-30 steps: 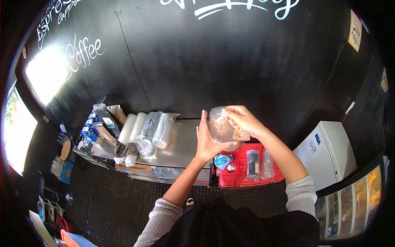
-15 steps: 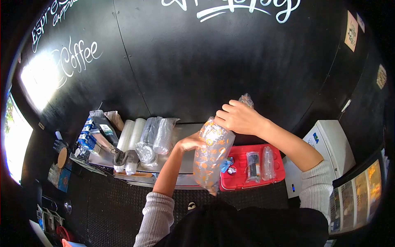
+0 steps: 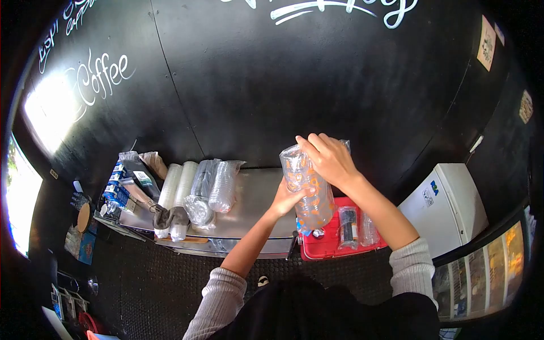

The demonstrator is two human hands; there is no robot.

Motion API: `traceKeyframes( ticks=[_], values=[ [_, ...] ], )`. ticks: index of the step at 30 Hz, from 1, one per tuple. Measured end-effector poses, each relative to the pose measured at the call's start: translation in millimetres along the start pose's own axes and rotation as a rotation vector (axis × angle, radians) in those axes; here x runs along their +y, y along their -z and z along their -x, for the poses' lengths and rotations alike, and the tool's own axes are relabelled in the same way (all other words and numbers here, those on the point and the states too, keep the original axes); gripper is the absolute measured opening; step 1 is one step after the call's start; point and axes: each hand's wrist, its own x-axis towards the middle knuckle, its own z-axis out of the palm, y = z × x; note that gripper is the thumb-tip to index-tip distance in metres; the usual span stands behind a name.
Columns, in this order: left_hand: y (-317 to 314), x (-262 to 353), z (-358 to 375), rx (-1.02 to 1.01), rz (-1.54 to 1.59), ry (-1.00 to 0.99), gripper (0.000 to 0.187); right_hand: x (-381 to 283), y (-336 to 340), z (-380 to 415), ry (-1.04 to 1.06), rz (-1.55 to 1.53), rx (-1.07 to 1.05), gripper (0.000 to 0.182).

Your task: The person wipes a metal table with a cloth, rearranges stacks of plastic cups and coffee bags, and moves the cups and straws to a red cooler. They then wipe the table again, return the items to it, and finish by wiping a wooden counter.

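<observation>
A stack of clear plastic cups (image 3: 313, 211) with orange print, in a thin clear plastic bag, is held up in front of me. My left hand (image 3: 292, 198) wraps around the left side of the stack, its thumb across the front. Over the top right of the stack my right hand (image 3: 332, 161) is closed on the bag, and a bit of loose film shows beyond its knuckles. The stack overlaps the red cooler (image 3: 317, 251) behind it in this view.
On the metal counter (image 3: 258, 195) to the left lie bagged cup stacks (image 3: 226, 184), wrapped lids (image 3: 199, 211) and tall white cup stacks (image 3: 182, 184). Two wrapped packs, one dark (image 3: 347, 226), sit on the cooler. A white chest freezer (image 3: 447, 198) stands at right, a black wall behind.
The cup stack has come up and to the right, its lower end now higher. The bag's twisted end above my right hand has gone from sight, and my left hand has shifted right with the stack.
</observation>
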Motion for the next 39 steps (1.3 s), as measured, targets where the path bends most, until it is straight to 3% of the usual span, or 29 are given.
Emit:
traceKeyframes(
  ticks=[2,9,11,13,14,17,18,19,21,22,23,25,27,29,30,31,33,34,39],
  values=[
    [-6.7,-9.6,-5.6,0.063,0.059,-0.054,0.074,-10.7,-4.2,4.4,-0.167,-0.180,0.004,0.038],
    [-14.1,-17.9,-11.2,0.257,0.154,-0.162,0.066,-34.7,-23.9,29.7,-0.356,-0.534,0.164,0.046],
    [-10.8,-16.8,-8.7,0.236,0.087,-0.272,0.069,-40.1,-23.7,35.4,-0.404,-0.612,0.218,0.042],
    [-8.0,-12.2,-8.6,0.283,0.019,-0.312,0.072,-48.6,-21.7,39.8,-0.531,-0.681,0.406,0.032],
    [-6.6,-8.7,-6.1,0.314,-0.087,-0.343,0.073,-56.8,-29.2,41.1,-0.662,-0.712,0.567,0.016],
    [-3.8,0.4,0.1,0.388,-0.207,-0.373,0.074,-61.6,-30.7,54.3,-0.842,-0.912,0.518,0.013],
    [-2.6,8.0,4.8,0.404,-0.292,-0.407,0.076,-57.6,-30.0,53.5,-0.696,-0.731,0.552,0.013],
    [-0.3,13.2,8.1,0.417,-0.377,-0.440,0.077,-58.9,-30.1,56.2,-0.700,-0.737,0.549,0.013],
    [9.9,11.8,10.4,0.437,-0.447,-0.404,0.085,-62.0,-29.8,62.8,-0.882,-0.734,0.439,0.011],
    [15.7,11.7,11.5,0.431,-0.517,-0.447,0.089,-58.1,-31.7,70.7,-0.914,-0.829,0.252,0.013],
    [20.5,13.7,12.2,0.423,-0.588,-0.492,0.094,-61.3,-30.8,69.9,-0.914,-0.835,0.248,0.013],
    [29.8,16.8,14.2,0.416,-0.575,-0.488,0.099,-69.6,-26.5,69.3,-1.192,-1.630,0.187,0.021],
    [45.1,16.8,14.7,0.327,-0.689,-0.627,0.102,-66.8,-37.2,84.6,-1.264,-1.902,-0.018,0.027],
    [63.9,11.2,13.0,0.302,-0.760,-0.666,0.106,-61.5,-47.0,95.6,-1.374,-2.285,-0.012,0.046],
    [71.3,10.6,13.3,0.231,-0.830,-0.723,0.105,-59.4,-49.4,96.7,-1.390,-2.260,-0.140,0.066],
    [77.6,9.5,14.2,0.157,-0.898,-0.781,0.105,-60.0,-53.1,96.1,-1.394,-2.263,-0.143,0.066],
    [84.7,7.4,24.6,0.088,-0.920,-0.745,0.096,-66.5,-48.3,82.6,-1.600,-2.188,-0.333,0.072],
    [89.2,5.8,28.7,-0.002,-1.023,-0.728,0.092,-68.6,-56.7,84.3,-1.608,-2.133,-0.421,0.076],
    [112.9,-6.5,47.3,-0.225,-1.151,-0.671,0.078,-82.8,-106.4,104.4,-1.588,-2.064,-0.711,0.062]
  ],
)
